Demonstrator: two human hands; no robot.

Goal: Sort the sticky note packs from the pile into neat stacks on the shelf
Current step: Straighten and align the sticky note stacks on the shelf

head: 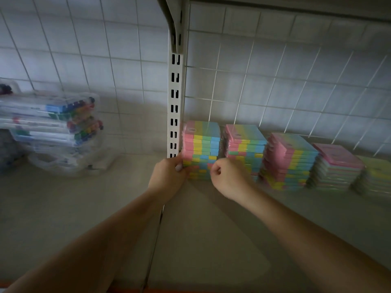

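**Both hands at the leftmost stack of sticky notes**

Head view: The shelf (211,240) ran pale and flat across the frame, backed by a wire grid (275,81) over white tiles. A slotted white upright (175,115) rose from the shelf near the middle, with a bracket curving off its top.

Five stacks of wrapped sticky note packs stood in a row along the back of the shelf, right of the upright. The leftmost stack (202,144) stood just beside the upright, striped pink, yellow, green and blue. Next to it came a second stack (245,146) and a third stack (292,161) in the same colours, the third leaning and uneven. Further right were a pink-topped stack (338,166) and a yellow-green stack (376,176) at the frame edge.

The left hand (169,176) gripped the lower left edge of the leftmost stack, fingers (179,166) curled against its side. The right hand (228,176) was at the stack's lower right corner, its fingers curled in; whether they pinched a pack could not be told, since the hand covered that part.

On the left part of the shelf, well apart from the stacks, lay a heap of clear marker cases (55,127) with coloured caps showing.
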